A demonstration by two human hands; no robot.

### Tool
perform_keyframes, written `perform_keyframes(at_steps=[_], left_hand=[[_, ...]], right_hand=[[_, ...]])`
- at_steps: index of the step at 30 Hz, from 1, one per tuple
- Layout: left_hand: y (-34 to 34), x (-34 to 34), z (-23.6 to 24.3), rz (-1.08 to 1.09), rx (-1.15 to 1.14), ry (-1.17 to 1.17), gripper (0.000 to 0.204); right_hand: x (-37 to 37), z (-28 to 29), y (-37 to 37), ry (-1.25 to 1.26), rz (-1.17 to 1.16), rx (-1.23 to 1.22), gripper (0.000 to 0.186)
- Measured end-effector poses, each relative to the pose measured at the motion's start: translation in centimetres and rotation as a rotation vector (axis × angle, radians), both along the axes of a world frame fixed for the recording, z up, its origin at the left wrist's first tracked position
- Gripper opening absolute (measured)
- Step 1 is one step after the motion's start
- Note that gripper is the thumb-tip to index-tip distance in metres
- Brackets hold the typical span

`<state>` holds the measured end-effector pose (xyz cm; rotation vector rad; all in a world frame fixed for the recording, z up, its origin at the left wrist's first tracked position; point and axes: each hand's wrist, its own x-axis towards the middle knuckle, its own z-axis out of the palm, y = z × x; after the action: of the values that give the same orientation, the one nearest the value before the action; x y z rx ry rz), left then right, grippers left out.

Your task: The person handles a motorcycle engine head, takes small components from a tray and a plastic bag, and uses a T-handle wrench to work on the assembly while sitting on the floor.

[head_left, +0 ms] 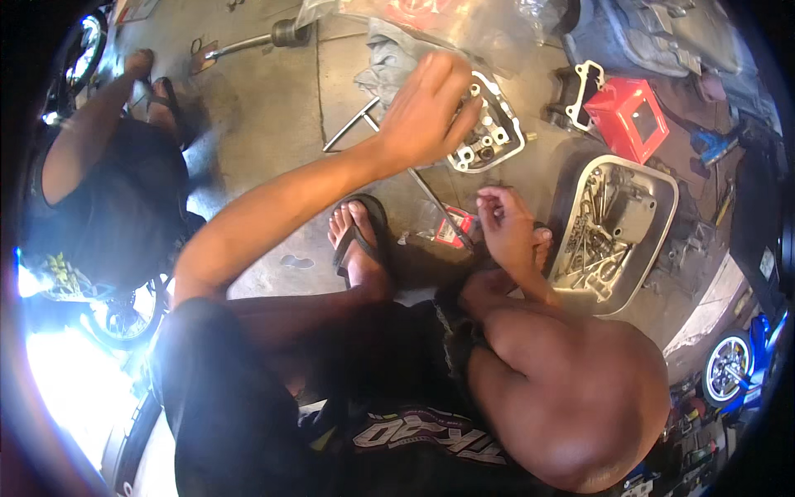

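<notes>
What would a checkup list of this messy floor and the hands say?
Surface: bare concrete floor, a seam running across it.
Job's things: grey metal engine part on the floor, under the left hand.
Clutter: metal tray of bolts and tools, red box, grey rag, thin metal rods.
Grippers: left hand rests on the engine part; right hand pinches something too small to tell.
Cables: nothing seen.
Surroundings: another person squatting at left, blue motorbike wheel.

the person wears dark shorts [414, 431] with a pale printed band across the lower edge, and a black flip-flop sandal [358, 236] with a y-shaped strap. both forearms are bare, with no sleeves, gloves or watch showing.
</notes>
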<state>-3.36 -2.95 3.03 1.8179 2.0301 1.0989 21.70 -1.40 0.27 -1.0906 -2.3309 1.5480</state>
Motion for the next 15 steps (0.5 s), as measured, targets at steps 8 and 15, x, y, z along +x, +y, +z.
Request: perform_keyframes(at_steps=[8,15], left_hand=[[-14.3,7.9,-2.0,0.049,-0.57,-0.075,0.042],[-16.9,8.7,-5.4,-0.033,-0.644,-0.125,0.039]], right_hand=[[1.3,0.0,1.6,-0.017,-0.026,0.088,0.014],[0.3,-1.4,0.2,0.035,-0.195,0.021,0.016]])
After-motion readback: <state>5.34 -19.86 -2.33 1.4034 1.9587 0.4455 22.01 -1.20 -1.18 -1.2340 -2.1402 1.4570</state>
